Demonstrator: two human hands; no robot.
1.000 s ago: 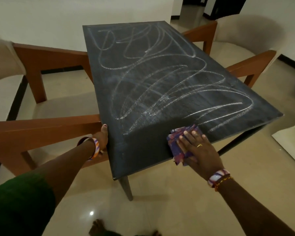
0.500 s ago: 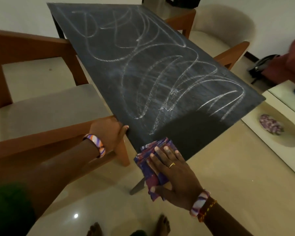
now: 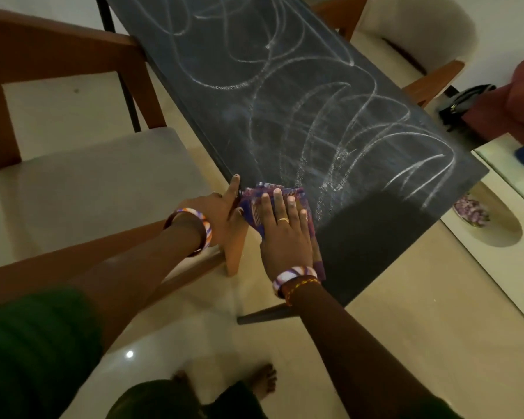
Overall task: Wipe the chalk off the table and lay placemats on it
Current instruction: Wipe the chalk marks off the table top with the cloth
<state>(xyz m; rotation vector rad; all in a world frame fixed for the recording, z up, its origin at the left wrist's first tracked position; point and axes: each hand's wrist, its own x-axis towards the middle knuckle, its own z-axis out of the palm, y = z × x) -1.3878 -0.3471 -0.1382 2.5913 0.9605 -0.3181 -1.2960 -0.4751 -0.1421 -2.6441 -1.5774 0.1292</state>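
A dark slate table (image 3: 285, 110) runs from the near centre to the top, covered in white chalk scribbles (image 3: 330, 122). Its near corner is dark and free of chalk. My right hand (image 3: 285, 228) presses flat on a folded purple patterned cloth (image 3: 256, 204) at the table's near left edge. My left hand (image 3: 221, 207) rests against that same edge beside the cloth, index finger pointing up along it, holding nothing. No placemats are in view.
A wooden armchair (image 3: 73, 182) with a pale seat stands left of the table, its arm under my left wrist. Another chair (image 3: 421, 37) sits at the far right. A white low table (image 3: 502, 237) with a purple item in a bowl lies right. My bare feet (image 3: 263, 379) are below.
My right hand slid the cloth leftward along the near end of the table to its left edge. The left hand shifted up along that edge. The view tilted down and right.
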